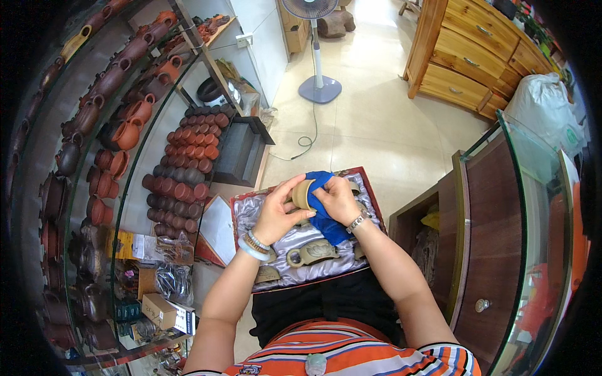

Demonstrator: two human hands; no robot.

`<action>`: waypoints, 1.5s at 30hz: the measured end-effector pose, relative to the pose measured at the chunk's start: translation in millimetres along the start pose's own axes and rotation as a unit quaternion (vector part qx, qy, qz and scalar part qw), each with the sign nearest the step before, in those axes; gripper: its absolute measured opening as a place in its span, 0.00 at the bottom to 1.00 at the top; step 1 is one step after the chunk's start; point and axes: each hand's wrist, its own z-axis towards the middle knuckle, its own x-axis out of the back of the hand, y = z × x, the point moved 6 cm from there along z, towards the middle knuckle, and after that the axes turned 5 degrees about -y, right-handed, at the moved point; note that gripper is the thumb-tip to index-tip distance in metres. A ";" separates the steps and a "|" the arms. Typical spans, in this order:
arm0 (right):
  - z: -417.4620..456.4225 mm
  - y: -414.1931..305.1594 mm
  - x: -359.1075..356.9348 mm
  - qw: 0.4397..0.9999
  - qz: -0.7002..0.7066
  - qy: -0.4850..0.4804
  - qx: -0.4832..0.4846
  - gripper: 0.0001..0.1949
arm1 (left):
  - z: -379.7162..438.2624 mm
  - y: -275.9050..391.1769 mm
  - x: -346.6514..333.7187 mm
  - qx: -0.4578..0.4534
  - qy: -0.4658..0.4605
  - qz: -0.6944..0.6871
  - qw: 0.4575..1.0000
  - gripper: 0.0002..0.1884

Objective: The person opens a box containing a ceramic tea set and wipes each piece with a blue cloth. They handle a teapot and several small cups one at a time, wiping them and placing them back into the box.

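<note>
Between my hands is a small tan clay cup (301,194), tilted on its side. My left hand (278,207) grips it by the rim and wall, thumb below and fingers above. A blue cloth (329,228) is bunched in my right hand (339,198), whose fingers press it at the cup's mouth. Below, a gift box lined with silvery satin (284,249) rests before me at my lap. In it lies a tan clay teapot (314,254) with a ring handle and a carved leaf-like pattern. More tan pieces sit in the lining, partly hidden by my hands.
Glass shelves at left hold many clay teapots (127,134) and rows of small cups (188,190). Beyond the box stand a black tray-like box (235,150) and a pedestal fan (320,89) with its cord on the floor. A glass-topped cabinet (489,235) borders my right.
</note>
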 end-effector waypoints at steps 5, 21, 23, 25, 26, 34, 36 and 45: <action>1.0 -15.5 6.0 0.993 -0.107 -0.026 -0.041 0.07 | -1.8 2.2 -1.5 -0.030 -0.008 0.088 0.996 0.44; -2.7 -20.4 0.5 0.934 0.314 -0.124 -0.116 0.09 | -18.3 -11.3 40.8 -0.018 -0.006 -0.276 0.961 0.46; -2.1 -17.7 3.2 0.929 0.322 -0.139 -0.119 0.09 | -18.6 -12.4 41.0 -0.025 -0.017 -0.258 0.966 0.47; -2.2 -15.5 0.7 0.935 0.297 -0.159 -0.113 0.10 | -18.2 -10.3 37.2 -0.033 -0.026 -0.223 0.974 0.48; -3.6 -15.3 -3.1 0.943 0.267 -0.170 -0.105 0.12 | -17.5 -8.7 34.1 -0.038 -0.024 -0.201 0.979 0.48; -6.7 -24.3 -25.8 0.975 0.164 -0.147 -0.040 0.16 | -16.0 13.6 19.3 -0.111 0.033 0.135 0.984 0.37; -3.2 -27.3 -21.5 0.994 0.018 -0.112 0.007 0.12 | -16.6 14.9 16.9 -0.116 0.023 0.196 0.973 0.37; 2.5 -1.4 2.5 0.999 0.040 0.031 -0.010 0.07 | -15.0 2.0 17.9 -0.079 0.021 0.030 0.996 0.38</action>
